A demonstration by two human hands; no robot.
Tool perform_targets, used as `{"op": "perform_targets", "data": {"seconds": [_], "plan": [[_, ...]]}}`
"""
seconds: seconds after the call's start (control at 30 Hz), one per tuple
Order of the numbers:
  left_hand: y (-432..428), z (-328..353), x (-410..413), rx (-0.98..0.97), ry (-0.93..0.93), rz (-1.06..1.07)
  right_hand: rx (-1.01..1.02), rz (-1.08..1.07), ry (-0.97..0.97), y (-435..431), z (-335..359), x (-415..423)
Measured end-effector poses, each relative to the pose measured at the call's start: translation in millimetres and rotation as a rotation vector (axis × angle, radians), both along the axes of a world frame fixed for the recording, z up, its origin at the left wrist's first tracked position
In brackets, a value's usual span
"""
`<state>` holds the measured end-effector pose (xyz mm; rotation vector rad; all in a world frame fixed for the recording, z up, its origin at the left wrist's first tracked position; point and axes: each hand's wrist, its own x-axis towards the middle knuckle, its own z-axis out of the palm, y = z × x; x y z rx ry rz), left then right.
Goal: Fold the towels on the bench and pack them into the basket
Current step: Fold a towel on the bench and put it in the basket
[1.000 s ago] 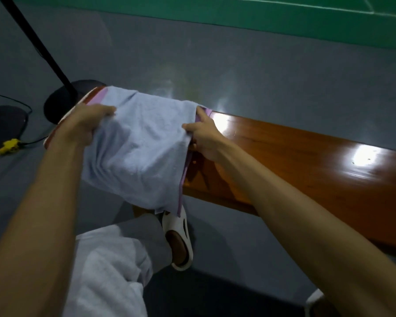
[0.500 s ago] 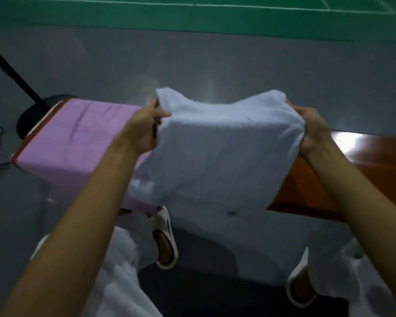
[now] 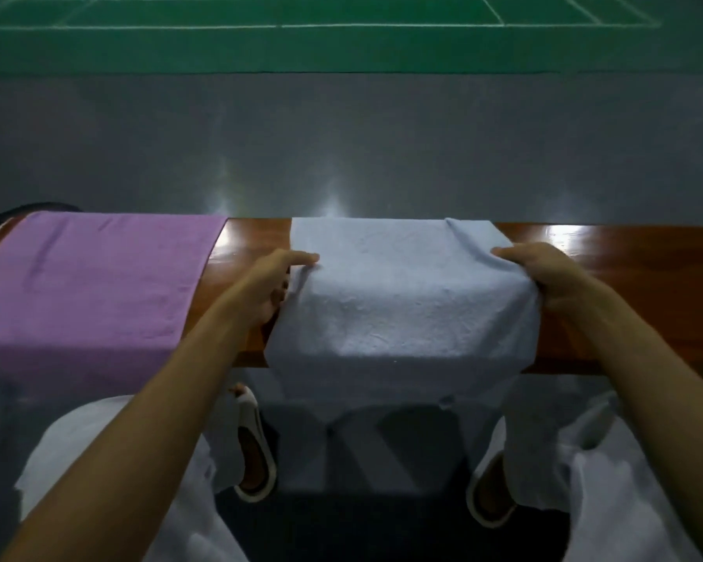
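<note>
A pale blue towel (image 3: 402, 302) lies across the glossy wooden bench (image 3: 634, 285), its near part hanging over the front edge. My left hand (image 3: 275, 279) grips the towel's left edge, thumb on top. My right hand (image 3: 542, 277) grips its right edge the same way. A purple towel (image 3: 90, 285) lies spread over the bench's left end, draping down the front. No basket is in view.
Grey floor stretches beyond the bench, with a green court further back. My legs in white trousers and white slippers (image 3: 254, 452) stand close under the bench's front edge. A dark stand base (image 3: 37, 208) shows at the far left.
Both hands lifted the blue towel off the purple one, carried it right and laid it across the bench. The view has swung right and now faces the bench squarely.
</note>
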<state>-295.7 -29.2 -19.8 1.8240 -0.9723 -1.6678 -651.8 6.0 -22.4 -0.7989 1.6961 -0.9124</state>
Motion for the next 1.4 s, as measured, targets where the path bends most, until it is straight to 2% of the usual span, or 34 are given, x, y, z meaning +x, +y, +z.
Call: {"op": "perform_targets", "data": {"seconds": [0.13, 0.23, 0.3, 0.37, 0.43, 0.5, 0.57, 0.63, 0.73, 0.83, 1.13, 1.2, 1.27, 1.33, 1.4], "plan": [[-2.2, -6.9, -2.7, -0.067, -0.033, 0.069, -0.083, -0.015, 0.301, 4.4, 0.3, -5.0], [-2.6, -5.7, 2.0, -0.097, -0.148, 0.067, -0.150, 0.016, 0.417, 6.3, -7.2, -7.3], [-3.3, -6.4, 7.7, -0.141, -0.323, 0.033, -0.158, 0.032, 0.514, 7.6, -12.6, -7.0], [0.2, -8.5, 9.2, -0.247, -0.562, -0.052, -0.162, 0.027, 0.700, 5.9, -20.0, -8.0], [7.5, -13.6, 5.4, -0.436, -0.871, -0.118, -0.188, -0.019, 0.876, 5.4, -23.7, -5.0], [8.9, -25.6, -1.5, -0.677, -1.004, -0.131, -0.302, -0.017, 0.994, 5.9, -32.4, 0.2], [7.0, -36.1, -7.6, -0.848, -0.962, -0.253, -0.396, 0.085, 1.064, 5.7, -41.9, 6.3], [1.9, -46.9, -9.3, -0.928, -0.934, -0.463, -0.347, 0.224, 1.050, 5.6, -51.5, 13.2], [-1.3, -58.0, -7.5, -0.864, -0.962, -0.681, -0.188, 0.386, 1.100, 8.4, -62.9, 21.4], [1.0, -62.2, -7.0, -0.771, -1.044, -0.727, -0.130, 0.459, 1.167, 11.1, -69.3, 19.6], [6.4, -60.1, -4.7, -0.750, -0.998, -0.682, -0.110, 0.398, 1.170, 14.1, -63.9, 12.0], [8.1, -57.0, -3.8, -0.820, -0.845, -0.580, -0.142, 0.373, 1.111, 13.4, -61.3, 9.5], [9.5, -52.7, -1.9, -0.869, -0.657, -0.427, -0.217, 0.312, 0.961, 13.5, -58.3, 3.9], [10.6, -49.9, 1.0, -0.900, -0.634, -0.310, -0.288, 0.221, 0.822, 15.1, -52.1, -2.7], [13.1, -47.1, 5.3, -0.871, -0.704, -0.223, -0.323, 0.143, 0.851, 17.6, -46.3, -7.6]]}}
